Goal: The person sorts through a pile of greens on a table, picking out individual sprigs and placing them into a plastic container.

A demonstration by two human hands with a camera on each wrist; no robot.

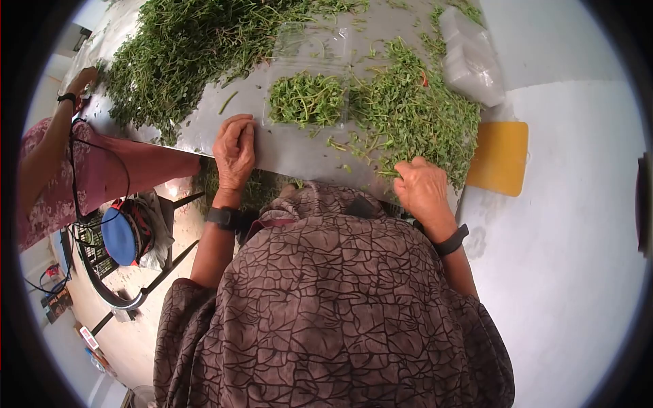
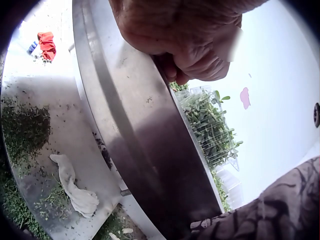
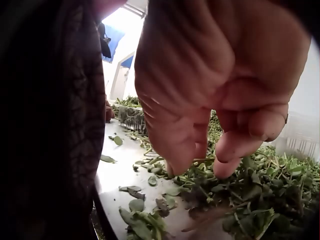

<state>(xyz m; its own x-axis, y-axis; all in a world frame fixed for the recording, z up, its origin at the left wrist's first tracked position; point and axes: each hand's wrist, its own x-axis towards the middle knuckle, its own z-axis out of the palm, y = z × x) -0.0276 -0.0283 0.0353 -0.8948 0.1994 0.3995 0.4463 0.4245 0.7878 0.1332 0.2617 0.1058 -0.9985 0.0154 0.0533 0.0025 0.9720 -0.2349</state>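
Observation:
At the front edge of the metal table [image 1: 292, 153], my left hand [image 1: 235, 153] rests with its fingers loosely curled and nothing seen in them. My right hand [image 1: 422, 185] pinches a green sprig [image 1: 389, 173] at the near side of a loose pile of leafy greens [image 1: 422, 109]. The right wrist view shows the thumb and fingers [image 3: 232, 145] low among the leaves. Between the hands, farther back, lies a clear plastic box [image 1: 345, 102] with its lid folded back. Leafy sprigs [image 1: 306, 100] fill its tray.
A large heap of greens [image 1: 183, 54] covers the table's back left. Stacked clear boxes [image 1: 469, 58] stand at the right end, near a yellow board [image 1: 503, 160]. Another person's arm [image 1: 51, 146] reaches in at the left. A white cloth [image 2: 75, 187] appears in the left wrist view.

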